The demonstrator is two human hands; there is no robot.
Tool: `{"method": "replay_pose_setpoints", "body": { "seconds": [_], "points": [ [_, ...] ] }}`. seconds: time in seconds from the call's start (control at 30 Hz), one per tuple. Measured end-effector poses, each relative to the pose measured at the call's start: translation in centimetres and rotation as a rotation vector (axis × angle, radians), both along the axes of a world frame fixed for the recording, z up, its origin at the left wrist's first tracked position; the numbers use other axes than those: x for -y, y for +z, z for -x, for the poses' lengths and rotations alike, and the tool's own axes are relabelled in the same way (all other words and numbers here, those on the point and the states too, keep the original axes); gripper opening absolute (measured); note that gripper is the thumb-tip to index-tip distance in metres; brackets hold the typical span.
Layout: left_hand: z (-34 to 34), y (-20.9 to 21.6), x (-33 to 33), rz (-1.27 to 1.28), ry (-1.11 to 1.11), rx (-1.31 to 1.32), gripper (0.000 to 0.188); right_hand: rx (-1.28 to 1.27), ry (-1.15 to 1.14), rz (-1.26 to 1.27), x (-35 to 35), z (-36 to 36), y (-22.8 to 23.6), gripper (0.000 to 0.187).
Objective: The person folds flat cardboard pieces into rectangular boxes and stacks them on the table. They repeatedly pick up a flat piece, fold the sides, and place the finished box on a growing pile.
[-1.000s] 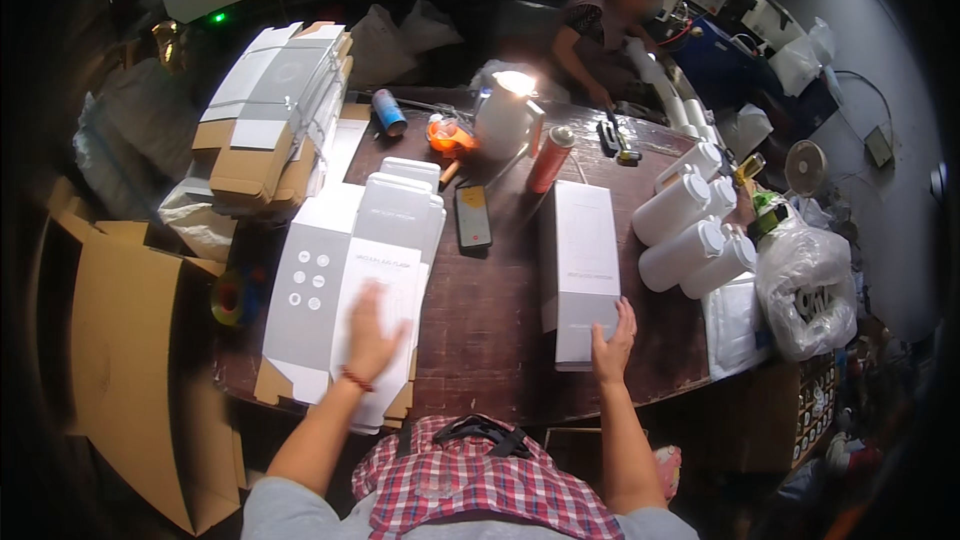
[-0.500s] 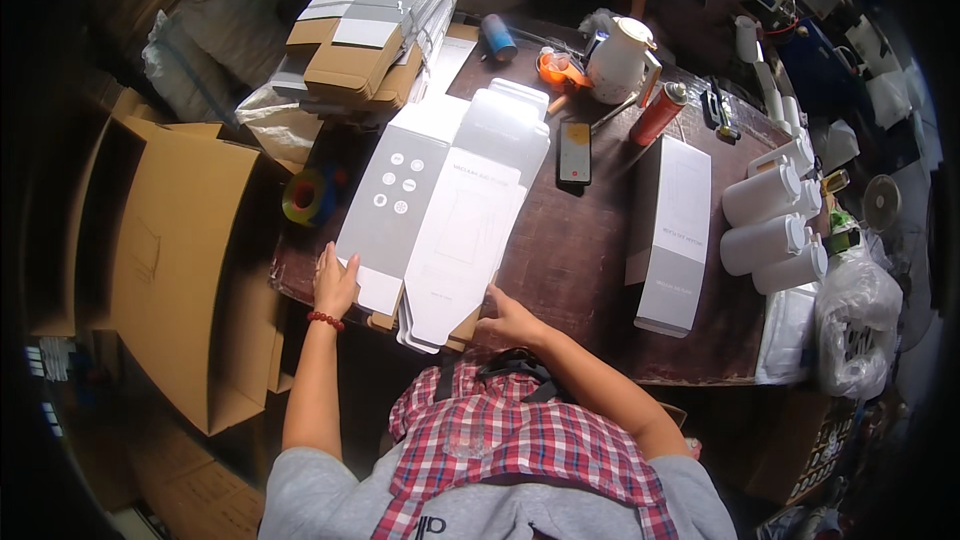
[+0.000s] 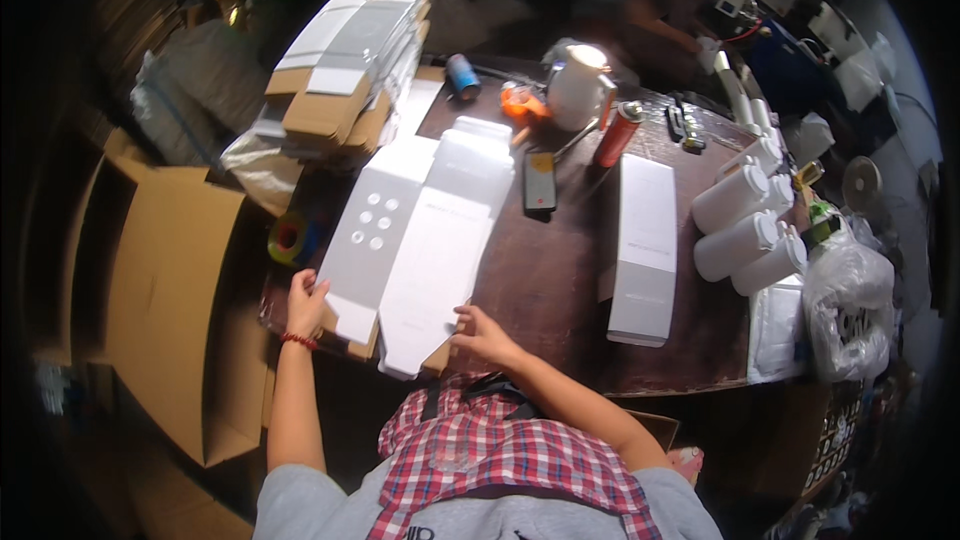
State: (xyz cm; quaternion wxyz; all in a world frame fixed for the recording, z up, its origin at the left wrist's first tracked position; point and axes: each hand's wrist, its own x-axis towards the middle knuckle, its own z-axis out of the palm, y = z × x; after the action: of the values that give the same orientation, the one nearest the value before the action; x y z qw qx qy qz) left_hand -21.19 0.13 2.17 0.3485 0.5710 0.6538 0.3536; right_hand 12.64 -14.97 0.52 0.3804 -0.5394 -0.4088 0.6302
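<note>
A flattened white-and-grey carton (image 3: 435, 250) lies on the table in front of me, its printed round icons on the left panel. My left hand (image 3: 305, 305), with a red bead bracelet at the wrist, rests at its lower left edge, thumb and fingers apart. At the lower right edge is my right hand (image 3: 485, 337), fingers spread and the fingertips close to the cardboard; contact is hard to make out. Brown cardboard (image 3: 360, 348) shows from under the carton's near end. A formed white-and-grey box (image 3: 645, 240) lies farther right.
Tied flat cartons (image 3: 350, 60) are piled at the back left, near a tape roll (image 3: 290, 238). Behind the work stand a white jug (image 3: 578, 90), a red spray can (image 3: 618, 135) and a phone (image 3: 540, 182). White bottles (image 3: 735, 197) lie right; a large open brown box (image 3: 170, 300) stands left.
The whole view has shifted, moving most table things left and lower in the picture. Both hands stay beside the flattened carton, and my right fingers look more spread.
</note>
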Motion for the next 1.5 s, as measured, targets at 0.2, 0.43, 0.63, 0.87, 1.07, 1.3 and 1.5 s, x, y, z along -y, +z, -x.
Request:
{"method": "replay_pose_setpoints", "body": {
  "seconds": [0.2, 0.43, 0.63, 0.87, 1.07, 1.3, 1.5],
  "points": [
    [0.4, 1.9, 0.3, 0.068, 0.028, -0.071, 0.042, -0.063, -0.115, 0.081, -0.5, -0.3, 2.3, 0.087],
    [0.1, 12.0, 0.3, 0.108, -0.215, 0.235, 0.065, -0.250, 0.085, 0.123, -0.2, -0.9, 4.6, 0.068],
    [0.0, 17.4, -0.9, 0.026, -0.250, 0.127, 0.059, 0.080, 0.071, -0.085, 0.1, -4.8, 3.5, 0.038],
    [3.7, 12.3, -2.1, 0.154, -0.228, 0.207, 0.057, 0.044, -0.661, 0.120, -7.7, -17.3, -4.1, 0.034],
    [5.4, 6.8, -3.5, 0.248, -0.152, 0.161, 0.055, 0.468, -0.650, 0.005, -15.9, -24.6, -11.3, 0.057],
    [7.7, 0.5, -3.9, 0.271, 0.048, 0.179, 0.049, 0.157, -0.631, 0.297, -23.2, -27.1, -12.0, 0.053],
    [5.5, 2.3, -3.7, 0.339, 0.076, 0.096, 0.047, 0.392, -0.365, 0.070, -25.7, -28.9, -15.7, 0.045]
  ]
}}
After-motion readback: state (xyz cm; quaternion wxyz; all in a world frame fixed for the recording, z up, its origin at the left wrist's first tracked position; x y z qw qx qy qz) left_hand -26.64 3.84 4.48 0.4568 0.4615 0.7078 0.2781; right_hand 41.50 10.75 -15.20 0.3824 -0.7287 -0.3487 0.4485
